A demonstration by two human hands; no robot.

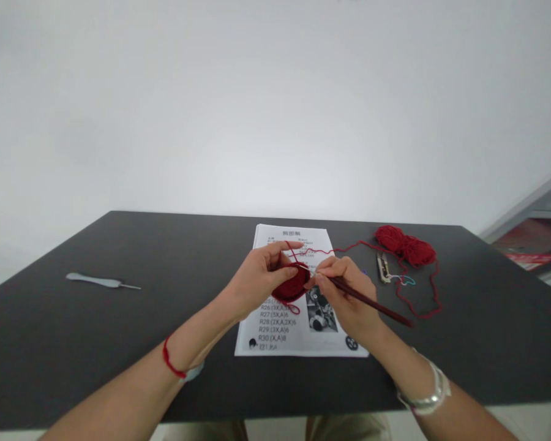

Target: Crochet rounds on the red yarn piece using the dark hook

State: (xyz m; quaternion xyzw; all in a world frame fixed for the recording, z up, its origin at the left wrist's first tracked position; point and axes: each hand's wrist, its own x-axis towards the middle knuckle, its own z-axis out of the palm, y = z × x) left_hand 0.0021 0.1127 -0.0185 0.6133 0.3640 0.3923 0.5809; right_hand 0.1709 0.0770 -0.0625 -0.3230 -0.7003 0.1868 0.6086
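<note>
Both busy from my end: left hand (257,271) pinches red crochet piece (294,284), right hand (349,293) grips hook (371,299). Mid-stitch, I'd judge; next pull needs steady yarn (416,251).

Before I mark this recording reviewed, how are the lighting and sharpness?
Head view: soft light, brightest low on the wall; head view: larger rows on the paper are legible, small upper print isn't; head view: stitches in the red crochet piece blur together.
</note>
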